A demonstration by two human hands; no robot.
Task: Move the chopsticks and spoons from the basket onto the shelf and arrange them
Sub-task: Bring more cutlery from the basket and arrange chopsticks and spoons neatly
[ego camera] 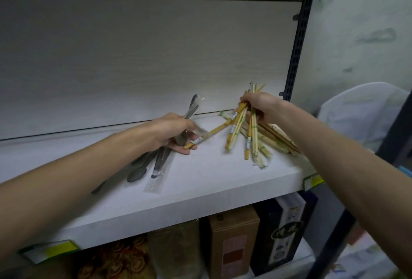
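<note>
White shelf w/ pale back panel; dark slotted upright at its right end. Yellow-green price tags clipped on shelf front edge, one more near right corner. Below shelf: brown box, dark box w/ label, blurry packets to the left. White plastic chair back beyond right end of shelf. Nothing blocks the shelf top betw. the two piles.

Left hand: fingers curled shut around a few spoons, handles sticking up toward back panel, plus one paper-banded chopstick pair that angles across to the right pile. More spoons lie on shelf under/near left wrist, some in clear sleeves; partly hidden by the forearm.

Right hand: fingers closed around a fanned bunch of chopsticks, tops poking above the fist, lower ends splayed down touching shelf. Further wrapped chopsticks lie flat on shelf just behind/right of that bunch, partly covered by right forearm.
</note>
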